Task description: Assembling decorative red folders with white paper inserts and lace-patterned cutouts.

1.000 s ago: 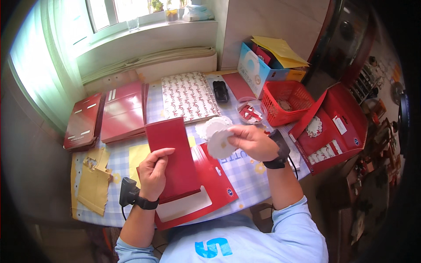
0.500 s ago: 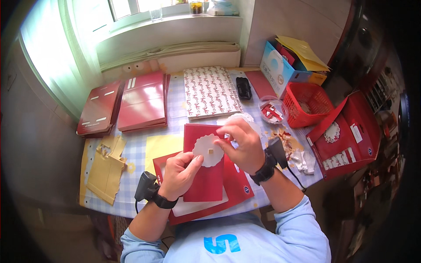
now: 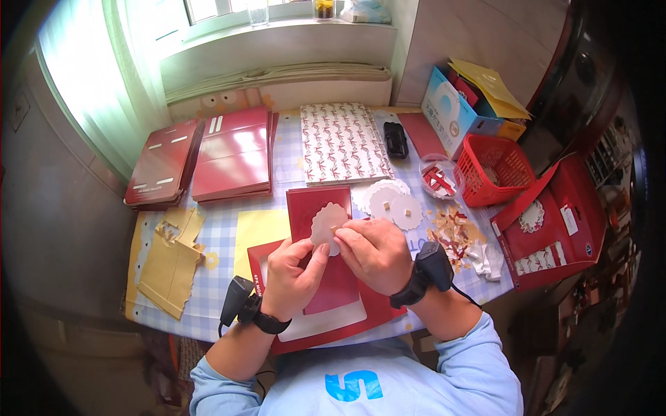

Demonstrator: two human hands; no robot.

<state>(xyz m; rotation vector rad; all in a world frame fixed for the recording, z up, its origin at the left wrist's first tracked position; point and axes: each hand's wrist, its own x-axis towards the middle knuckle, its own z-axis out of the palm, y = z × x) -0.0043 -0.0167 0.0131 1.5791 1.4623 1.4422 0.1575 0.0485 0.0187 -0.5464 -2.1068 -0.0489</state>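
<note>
Both hands meet over the red card — left hand pinching the scalloped white cutout, right hand fingertips closed on its right edge.

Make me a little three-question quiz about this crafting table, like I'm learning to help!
1. True or false: both hands touch the white scalloped paper piece.
2. Which side of the table holds the red basket: A the person's left, B the person's right?
3. What lies under the hands?

Key:
1. True: left hand and right hand both hold it.
2. B.
3. A red card, upon a red folder.
</note>
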